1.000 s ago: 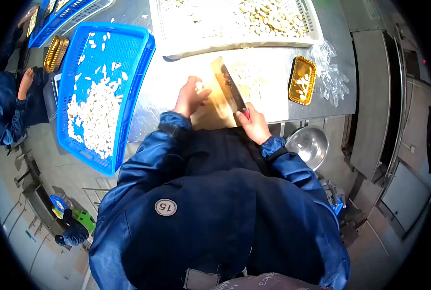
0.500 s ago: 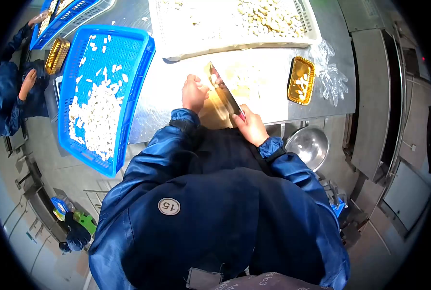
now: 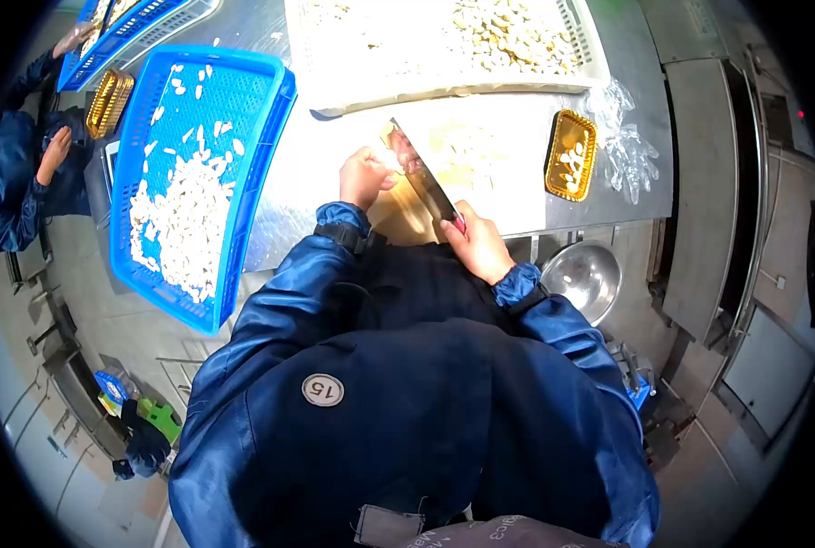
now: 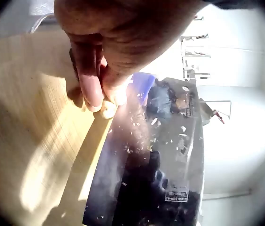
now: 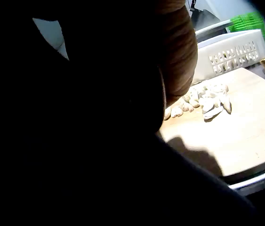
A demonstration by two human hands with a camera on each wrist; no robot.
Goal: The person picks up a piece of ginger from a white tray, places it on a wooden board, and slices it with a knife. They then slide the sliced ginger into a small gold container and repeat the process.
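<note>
A cleaver [image 3: 423, 180] with a red handle is gripped in my right hand [image 3: 482, 245], its wide blade slanting up and left over the wooden cutting board [image 3: 523, 187]. My left hand [image 3: 363, 180], just left of the blade, pinches a small pale clove-like piece [image 4: 108, 109] between thumb and fingers. In the left wrist view this piece sits low at the board, right at the blade's edge. Small crumbs cling to the shiny blade face. Several similar pale pieces [image 5: 212, 101] lie heaped on the board beyond the blade. Darkness hides most of the right hand in its wrist view.
A white crate [image 3: 371, 96] of pale pieces stands behind the board. To the left is a blue basket [image 3: 284, 100] of whiter pieces. A gold tray [image 3: 553, 179] and crumpled clear plastic [image 3: 628, 137] lie right. A steel bowl [image 3: 599, 279] sits below the table edge. Another person [image 3: 10, 196] works far left.
The left hand's fingers, more spread a second ago, have drawn together on the small piece. The cleaver has shifted left and turned, its blade now showing narrower.
</note>
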